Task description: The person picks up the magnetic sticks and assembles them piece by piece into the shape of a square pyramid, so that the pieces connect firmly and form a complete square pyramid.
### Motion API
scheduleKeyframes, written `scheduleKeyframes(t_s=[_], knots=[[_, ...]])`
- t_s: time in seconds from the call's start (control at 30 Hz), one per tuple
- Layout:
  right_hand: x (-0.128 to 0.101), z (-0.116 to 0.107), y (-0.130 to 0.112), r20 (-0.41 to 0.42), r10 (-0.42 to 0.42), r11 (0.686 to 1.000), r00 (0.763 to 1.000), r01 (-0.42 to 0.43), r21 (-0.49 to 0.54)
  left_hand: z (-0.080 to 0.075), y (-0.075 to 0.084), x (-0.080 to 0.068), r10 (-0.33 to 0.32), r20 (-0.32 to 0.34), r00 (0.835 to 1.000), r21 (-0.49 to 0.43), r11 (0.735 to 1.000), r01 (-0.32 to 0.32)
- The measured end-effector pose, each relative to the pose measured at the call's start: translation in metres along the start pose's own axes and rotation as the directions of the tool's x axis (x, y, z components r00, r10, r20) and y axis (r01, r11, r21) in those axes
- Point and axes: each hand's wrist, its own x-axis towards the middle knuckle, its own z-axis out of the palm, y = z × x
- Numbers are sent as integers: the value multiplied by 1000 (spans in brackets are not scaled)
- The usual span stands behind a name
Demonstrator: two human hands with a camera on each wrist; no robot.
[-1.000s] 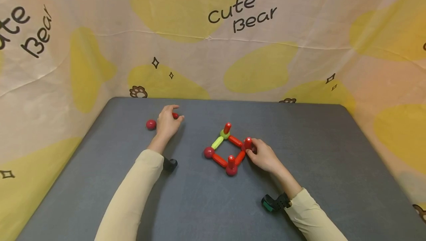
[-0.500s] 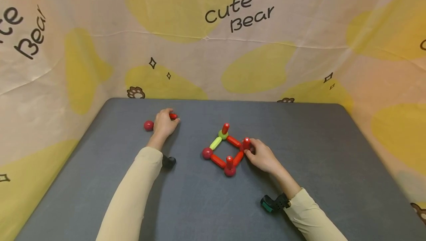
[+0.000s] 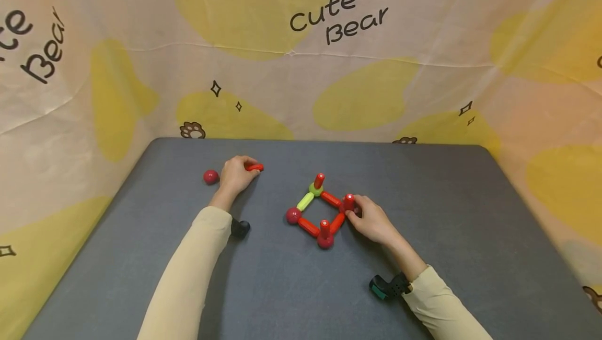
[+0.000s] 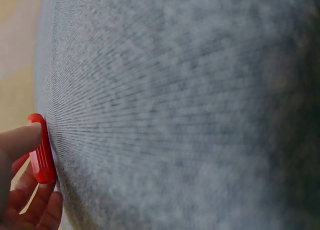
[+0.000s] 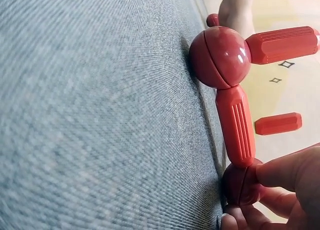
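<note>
In the head view my left hand (image 3: 235,175) pinches a red ridged rod (image 3: 254,167) near the table's back left. Thumb and fingers lie on both sides of that rod in the left wrist view. To the right lies a square frame of magnetic rods and balls, with a green ball (image 3: 315,189), a green rod (image 3: 305,201) and red rods and balls. Short red rods stand upright on three of its corners. My right hand (image 3: 373,220) holds the dark red ball (image 5: 242,182) at the frame's right corner between thumb and fingers, partly hiding it.
A loose red ball (image 3: 211,177) sits just left of my left hand. All of it rests on a grey table (image 3: 282,288), with a printed cloth (image 3: 263,84) hanging behind and at the sides.
My left hand has dipped toward the table and shifted slightly right over the last half second, and more of its red rod shows. The right hand keeps hold of the corner ball.
</note>
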Motion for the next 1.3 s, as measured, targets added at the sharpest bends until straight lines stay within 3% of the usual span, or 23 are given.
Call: scheduleKeyframes(t_s=[0.37,0.77,1.0,1.3], knots=[[0,-1,-1,19,10,1000,1000,-10,0,0,0,-1,-6,22,1000,5,1000,6],[1,0,0,19,15,1000,1000,-15,-7,-4,11,-9,81,22,997,-94,992,-78],[0,-1,0,19,17,1000,1000,-17,-7,-5,34,-28,234,39,971,-152,962,-226],[0,0,0,16,2,1000,1000,-2,-5,-2,56,-56,337,66,939,-270,912,-308]])
